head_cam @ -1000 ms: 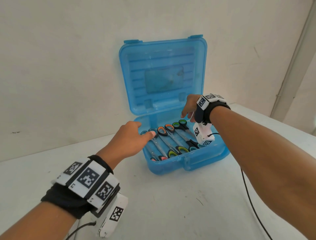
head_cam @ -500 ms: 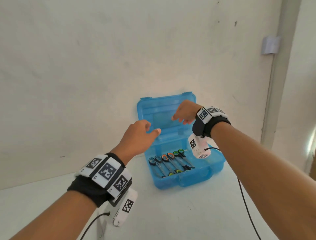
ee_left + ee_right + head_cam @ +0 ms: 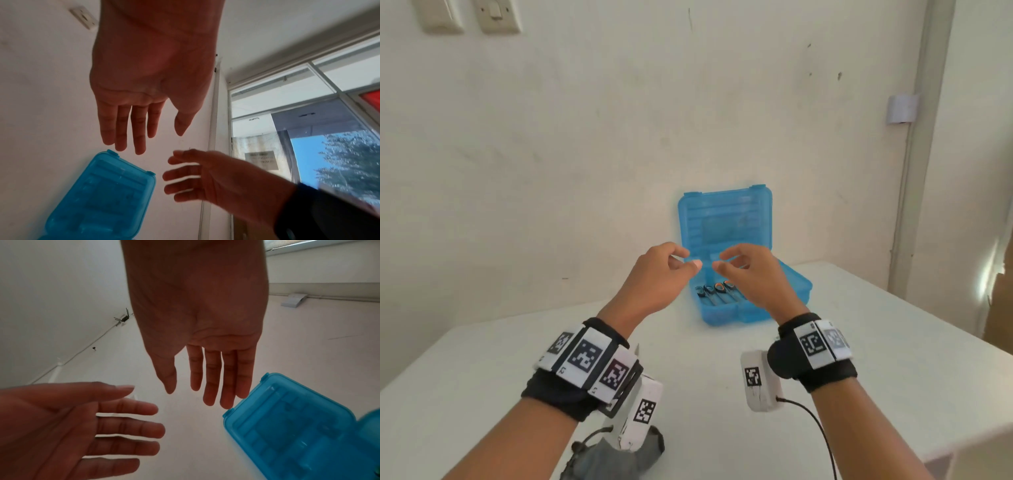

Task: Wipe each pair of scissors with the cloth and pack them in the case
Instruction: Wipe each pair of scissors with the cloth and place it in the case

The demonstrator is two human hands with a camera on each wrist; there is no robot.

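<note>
Bench (image 3: 722, 394) in white carries a blue case (image 3: 726, 219) near the wall, its lid standing upright. Scissors (image 3: 717, 291) lie side by side in the tray, partly hidden behind the hands. Left hand (image 3: 657, 277) and right hand (image 3: 751, 274) hover above the case front, fingers spread and relaxed, holding nothing, fingertips near but apart. Grey cloth (image 3: 616, 455) lies at the near bench edge under the left forearm

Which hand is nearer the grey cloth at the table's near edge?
Left. The grey cloth lies right under the left wrist, well behind the left hand. The right hand is raised farther to the right, in front of the blue case.
</note>
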